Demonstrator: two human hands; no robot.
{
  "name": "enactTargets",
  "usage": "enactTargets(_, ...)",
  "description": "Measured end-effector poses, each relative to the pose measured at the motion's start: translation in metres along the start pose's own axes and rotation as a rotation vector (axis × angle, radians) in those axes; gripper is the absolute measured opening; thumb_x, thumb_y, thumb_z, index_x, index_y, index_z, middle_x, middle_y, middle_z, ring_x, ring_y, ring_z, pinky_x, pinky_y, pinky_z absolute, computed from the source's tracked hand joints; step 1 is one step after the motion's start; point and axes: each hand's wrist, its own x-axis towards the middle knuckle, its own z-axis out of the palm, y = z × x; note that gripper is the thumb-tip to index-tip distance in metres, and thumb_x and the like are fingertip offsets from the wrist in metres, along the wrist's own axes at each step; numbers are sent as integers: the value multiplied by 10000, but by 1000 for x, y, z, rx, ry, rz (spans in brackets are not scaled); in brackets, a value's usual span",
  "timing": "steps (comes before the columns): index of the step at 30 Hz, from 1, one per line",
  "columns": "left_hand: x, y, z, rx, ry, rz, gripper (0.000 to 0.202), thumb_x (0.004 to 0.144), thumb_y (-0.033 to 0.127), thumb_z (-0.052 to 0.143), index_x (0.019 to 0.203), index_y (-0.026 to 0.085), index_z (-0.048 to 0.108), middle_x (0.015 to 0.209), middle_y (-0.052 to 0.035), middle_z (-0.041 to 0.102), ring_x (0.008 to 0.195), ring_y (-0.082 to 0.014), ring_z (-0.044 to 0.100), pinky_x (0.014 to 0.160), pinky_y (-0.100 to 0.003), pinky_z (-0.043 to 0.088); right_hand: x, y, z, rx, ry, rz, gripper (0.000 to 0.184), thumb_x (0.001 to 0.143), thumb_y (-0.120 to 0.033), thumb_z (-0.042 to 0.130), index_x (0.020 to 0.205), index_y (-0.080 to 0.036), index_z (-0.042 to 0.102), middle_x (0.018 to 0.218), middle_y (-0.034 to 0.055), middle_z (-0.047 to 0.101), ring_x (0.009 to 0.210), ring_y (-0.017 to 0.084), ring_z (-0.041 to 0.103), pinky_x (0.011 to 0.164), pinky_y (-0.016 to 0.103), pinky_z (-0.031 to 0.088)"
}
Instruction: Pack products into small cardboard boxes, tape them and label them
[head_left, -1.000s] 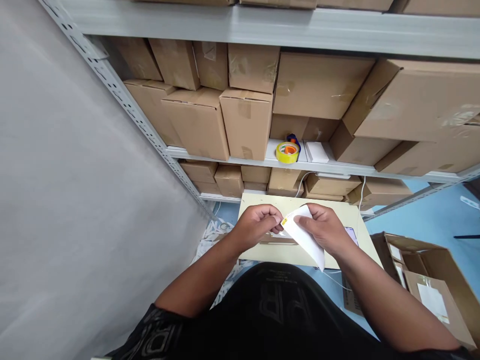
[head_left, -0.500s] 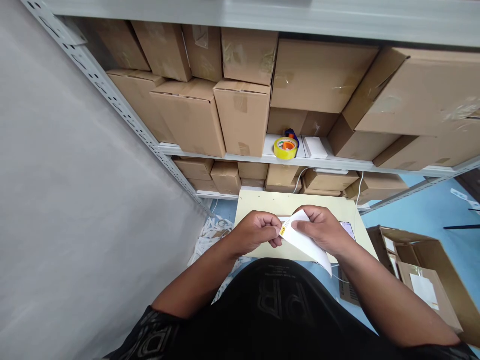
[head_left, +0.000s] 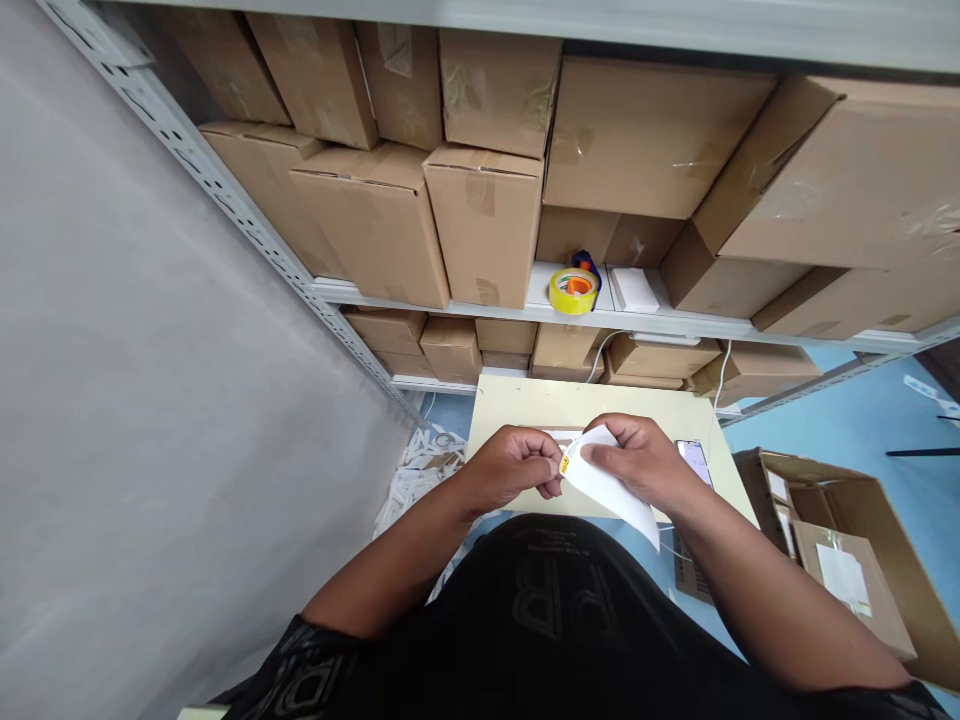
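In front of my chest I hold a white label with a small yellow mark and fine print at its upper left corner. My right hand grips it with the thumb pressed on its face, and the lower end hangs free and curls slightly. My left hand is closed in a pinch at the marked corner; its fingertips partly hide that edge. Beneath both hands is a pale yellow tabletop, with something flat and brown-and-white partly covered by the hands. A phone with a lit screen lies just beyond my right hand.
Cardboard boxes fill the metal shelves ahead. Yellow tape with a dispenser and a white stack sit on the shelf edge. An open carton stands right; white scraps cover the floor left. A grey wall borders the left.
The view has shifted slightly, showing more of the phone. Both hands keep nearly the same hold on the label, whose lower end has swung a little left.
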Motion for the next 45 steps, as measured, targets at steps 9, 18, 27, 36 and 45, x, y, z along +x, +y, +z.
enactTargets(9, 6, -18, 11, 6, 113, 96, 114, 715, 277, 664, 695, 168, 639, 594, 6, 621, 563, -112, 551, 608, -246, 467, 6, 27, 11, -123, 168, -191, 436, 768, -413, 775, 1141, -230, 645, 1004, 50, 684, 820, 197, 632, 693, 319, 530)
enactTargets(18, 5, -33, 14, 244, 339, 241, 164, 787, 304, 649, 693, 177, 610, 643, 39, 537, 614, -102, 456, 605, -225, 379, -6, 35, 38, -231, 154, -493, 107, 927, -337, 656, 886, -239, 672, 815, 13, 677, 751, 174, 623, 716, 302, 504)
enactTargets(27, -21, -75, -21, 351, 479, 159, 142, 729, 306, 553, 649, 190, 534, 606, 48, 473, 600, -110, 416, 575, -226, 341, 17, 46, 52, -111, 296, -246, 179, 881, -316, 585, 752, -218, 661, 696, -6, 661, 669, 166, 601, 640, 275, 473)
enactTargets(36, -99, -155, -152, 553, 665, -190, 198, 696, 388, 530, 621, 204, 531, 556, 52, 485, 562, -129, 457, 564, -238, 344, 45, 66, 63, 128, 357, -120, 167, 855, -355, 641, 769, -213, 656, 640, -9, 658, 634, 167, 622, 662, 288, 493)
enactTargets(45, -143, -208, -250, 958, 728, -659, 275, 874, 315, 411, 752, 198, 627, 832, -55, 737, 846, -200, 691, 754, -265, 477, 48, 86, 56, 144, 465, -95, 238, 854, -445, 695, 858, -208, 673, 627, -12, 657, 602, 163, 618, 677, 301, 499)
